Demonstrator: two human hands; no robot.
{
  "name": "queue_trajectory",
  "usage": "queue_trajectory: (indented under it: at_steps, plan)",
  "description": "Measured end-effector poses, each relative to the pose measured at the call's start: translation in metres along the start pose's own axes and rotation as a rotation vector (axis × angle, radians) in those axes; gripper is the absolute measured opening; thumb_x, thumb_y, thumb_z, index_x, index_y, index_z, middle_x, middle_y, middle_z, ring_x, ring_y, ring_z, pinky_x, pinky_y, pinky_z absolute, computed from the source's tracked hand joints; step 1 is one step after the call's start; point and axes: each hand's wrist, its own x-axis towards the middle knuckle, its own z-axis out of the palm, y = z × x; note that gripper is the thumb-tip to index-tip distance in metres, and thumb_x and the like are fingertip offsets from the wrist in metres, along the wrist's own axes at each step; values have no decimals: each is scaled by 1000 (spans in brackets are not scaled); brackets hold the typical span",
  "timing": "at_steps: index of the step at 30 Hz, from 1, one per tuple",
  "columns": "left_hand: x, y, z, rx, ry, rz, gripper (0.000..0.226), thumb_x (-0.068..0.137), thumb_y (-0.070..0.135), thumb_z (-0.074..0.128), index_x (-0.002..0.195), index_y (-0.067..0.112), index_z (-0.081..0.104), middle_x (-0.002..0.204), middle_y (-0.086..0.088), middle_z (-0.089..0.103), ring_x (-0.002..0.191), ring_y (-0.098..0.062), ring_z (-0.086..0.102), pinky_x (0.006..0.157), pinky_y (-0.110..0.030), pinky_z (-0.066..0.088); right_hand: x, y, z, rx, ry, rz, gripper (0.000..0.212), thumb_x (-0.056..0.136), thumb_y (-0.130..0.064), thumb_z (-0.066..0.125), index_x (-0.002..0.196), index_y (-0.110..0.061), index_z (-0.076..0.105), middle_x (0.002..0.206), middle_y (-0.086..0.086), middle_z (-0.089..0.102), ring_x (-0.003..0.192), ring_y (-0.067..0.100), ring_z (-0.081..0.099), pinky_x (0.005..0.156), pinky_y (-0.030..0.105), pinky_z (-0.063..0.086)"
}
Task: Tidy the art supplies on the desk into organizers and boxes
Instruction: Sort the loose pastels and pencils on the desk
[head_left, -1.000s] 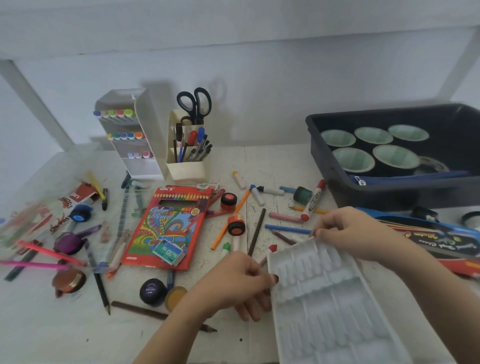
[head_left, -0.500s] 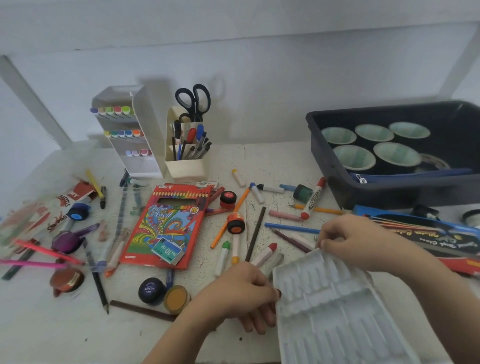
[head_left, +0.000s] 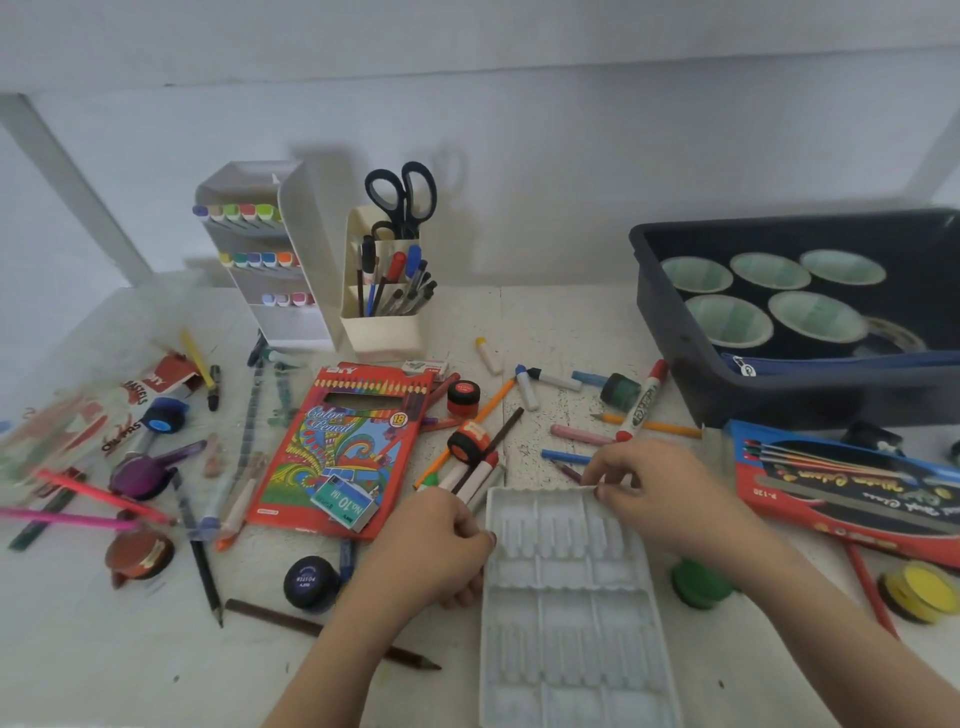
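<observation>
A white moulded plastic tray with empty slots lies on the desk in front of me. My left hand grips its left edge near the far corner. My right hand pinches its far right corner. Loose crayons, markers and pencils are scattered just beyond the tray. A red colour-pencil box lies to the left with a small staples box on it.
A white marker organizer and a cream pen holder with scissors stand at the back. A dark bin with paint cups sits at the right, above a red-blue paint box. Paint pots and pencils lie around.
Both hands have turned the tray so it lies lengthwise toward me and drawn it to the left. A green pot and a yellow pot came into view at the right.
</observation>
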Motion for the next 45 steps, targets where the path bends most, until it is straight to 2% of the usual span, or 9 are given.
queue_trajectory:
  at_steps: [5, 9, 12, 16, 20, 26, 30, 39, 45]
  plan:
    - [1, -6, -7, 97, 153, 31, 24, 86, 21, 58, 68, 5, 64, 55, -5, 68, 51, -16, 66, 49, -26, 54, 2, -2, 6, 23, 91, -19, 10, 89, -31, 57, 92, -37, 65, 87, -18, 57, 88, 2, 51, 84, 29, 44]
    - [3, -8, -10, 162, 232, 42, 24, 84, 26, 60, 73, 6, 65, 59, -5, 69, 54, -16, 66, 61, -35, 58, 1, 0, 9, 71, 149, -24, 6, 88, -34, 59, 94, -35, 59, 90, -17, 58, 88, 3, 52, 85, 32, 47]
    - [2, -7, -6, 155, 201, 48, 24, 86, 28, 60, 71, 10, 64, 58, -3, 69, 52, -14, 66, 54, -28, 56, -1, 2, 9, 55, 156, -15, 5, 88, -30, 60, 92, -32, 58, 91, -16, 58, 89, 3, 52, 88, 33, 47]
    - [3, -4, -1, 79, 156, 74, 22, 89, 29, 60, 73, 16, 60, 54, 0, 67, 43, -8, 61, 38, -12, 38, 0, 5, 5, 3, 165, -26, 9, 89, -28, 59, 97, -33, 60, 95, -15, 59, 94, 6, 52, 92, 32, 44]
    - [5, -3, -7, 109, 275, 135, 13, 88, 29, 60, 77, 22, 61, 65, 2, 67, 53, -10, 62, 49, -24, 50, 4, 7, 0, 13, 207, -53, 10, 90, -26, 57, 97, -31, 62, 91, -15, 57, 88, 5, 52, 83, 28, 45]
    - [12, -3, -21, 305, 512, 209, 4, 86, 24, 60, 83, 26, 58, 82, 10, 61, 79, -10, 57, 65, -26, 46, 22, 13, -22, 6, 374, 17, 14, 91, -18, 55, 99, -25, 63, 85, -13, 54, 72, -2, 47, 69, 23, 40]
    - [16, -6, -23, 466, 493, 171, 9, 86, 31, 60, 90, 23, 58, 86, 7, 61, 81, -13, 57, 66, -27, 47, 23, 18, -34, 58, 419, 38, 11, 91, -18, 55, 97, -25, 61, 86, -10, 57, 72, 1, 49, 58, 18, 37]
    - [18, -5, -18, 578, 462, 241, 13, 82, 33, 61, 79, 30, 49, 83, 12, 53, 75, -8, 48, 52, -18, 26, 17, 13, -21, 76, 358, 13, 9, 90, -22, 58, 96, -28, 61, 89, -12, 60, 73, 0, 53, 69, 24, 46]
    - [16, -5, -20, 556, 439, 262, 5, 86, 32, 57, 85, 27, 59, 85, 12, 54, 77, -7, 52, 61, -20, 37, 14, 16, -21, 167, 338, -6, 12, 90, -23, 58, 89, -35, 58, 83, -20, 57, 73, 0, 55, 61, 15, 41]
